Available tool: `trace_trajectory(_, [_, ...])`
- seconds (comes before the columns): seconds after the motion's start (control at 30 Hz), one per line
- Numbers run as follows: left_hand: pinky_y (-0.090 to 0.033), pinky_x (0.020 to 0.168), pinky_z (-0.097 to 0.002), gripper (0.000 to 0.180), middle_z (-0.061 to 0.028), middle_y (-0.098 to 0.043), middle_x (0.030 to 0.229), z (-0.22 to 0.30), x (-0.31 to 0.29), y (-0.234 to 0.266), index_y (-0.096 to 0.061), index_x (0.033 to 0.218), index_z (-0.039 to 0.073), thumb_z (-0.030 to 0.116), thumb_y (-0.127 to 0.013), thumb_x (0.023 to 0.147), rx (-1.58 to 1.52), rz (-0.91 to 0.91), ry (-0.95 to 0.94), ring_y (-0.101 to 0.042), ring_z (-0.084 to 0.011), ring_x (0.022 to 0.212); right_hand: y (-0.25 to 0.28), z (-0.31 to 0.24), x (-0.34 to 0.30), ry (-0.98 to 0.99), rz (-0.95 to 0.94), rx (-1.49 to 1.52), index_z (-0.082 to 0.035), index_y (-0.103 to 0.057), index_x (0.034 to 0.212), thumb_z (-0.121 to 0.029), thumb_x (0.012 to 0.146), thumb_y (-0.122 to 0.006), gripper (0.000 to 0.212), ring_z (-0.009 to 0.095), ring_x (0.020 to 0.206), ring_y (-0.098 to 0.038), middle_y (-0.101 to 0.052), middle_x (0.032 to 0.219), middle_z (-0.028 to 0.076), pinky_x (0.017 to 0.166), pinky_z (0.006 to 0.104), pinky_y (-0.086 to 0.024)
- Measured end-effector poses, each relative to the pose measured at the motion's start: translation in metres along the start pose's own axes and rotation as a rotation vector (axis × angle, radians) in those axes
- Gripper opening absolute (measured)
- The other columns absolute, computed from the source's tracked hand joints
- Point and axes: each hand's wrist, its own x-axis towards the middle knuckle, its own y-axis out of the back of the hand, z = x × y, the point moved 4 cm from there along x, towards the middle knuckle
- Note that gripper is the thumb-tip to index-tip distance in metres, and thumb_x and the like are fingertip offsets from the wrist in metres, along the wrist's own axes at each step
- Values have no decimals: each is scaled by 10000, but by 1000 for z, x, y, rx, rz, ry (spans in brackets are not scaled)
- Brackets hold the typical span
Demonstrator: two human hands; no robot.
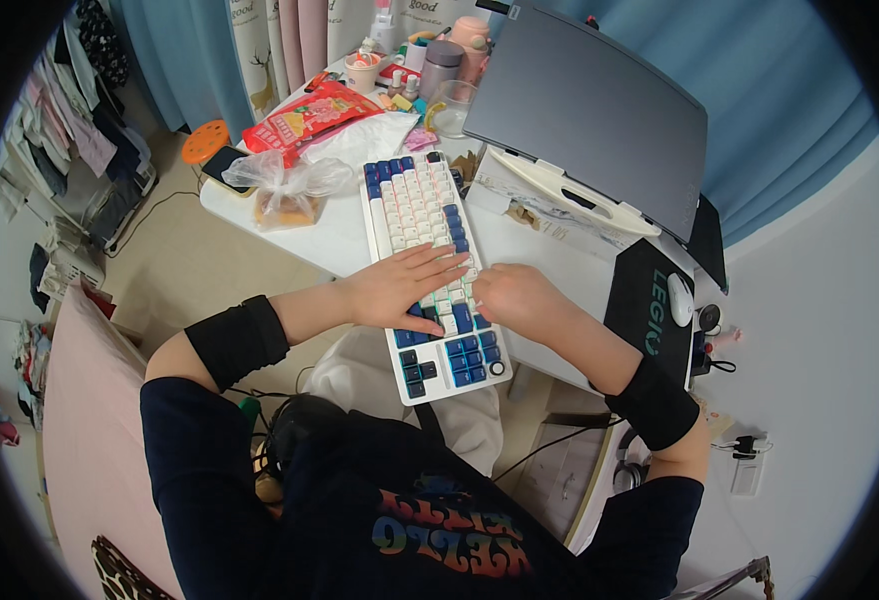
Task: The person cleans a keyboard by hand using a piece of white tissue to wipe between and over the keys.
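Observation:
A white and blue keyboard (pixel 419 215) lies lengthwise on a white desk (pixel 344 240). My left hand (pixel 399 288) rests flat on its keys, fingers spread apart and pointing right. My right hand (pixel 517 297) sits at the keyboard's right edge with the fingers curled down onto the keys. Neither hand holds anything. Both forearms wear black wrist sleeves.
A large grey monitor (pixel 599 110) stands tilted behind the keyboard. A white mouse (pixel 679 298) lies on a black mouse pad (pixel 649 310) to the right. A clear plastic bag (pixel 284 185), a red snack packet (pixel 309 115) and several cups and bottles (pixel 439 60) crowd the desk's far side.

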Motion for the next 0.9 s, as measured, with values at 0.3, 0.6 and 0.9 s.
trace_trajectory(0.3, [-153, 1143, -451, 873, -163, -225, 1504, 0, 0, 0, -253, 1435, 32, 573, -563, 825, -20, 13, -1, -200, -322, 1396, 2, -7, 6, 136, 19, -110, -45, -582, 734, -79, 667, -620, 85, 237, 772, -592, -589, 757, 70, 699, 320, -489])
trace_trajectory(0.6, [-172, 1137, -453, 863, -156, -233, 1503, -1, -1, 0, -273, 1429, 31, 566, -573, 822, -7, 25, 6, -218, -321, 1391, 2, 1, 1, 27, -28, -81, -46, -623, 709, -64, 663, -629, 49, 242, 780, -629, -634, 755, 89, 691, 322, -520])
trace_trajectory(0.9, [-193, 1130, -447, 842, -169, -276, 1483, 3, -4, 8, -306, 1412, 18, 542, -591, 817, -34, 57, -13, -258, -327, 1373, 29, 23, -7, -268, -69, 145, -79, -635, 809, -145, 764, -636, 80, 265, 807, -598, -603, 782, 76, 708, 369, -490])
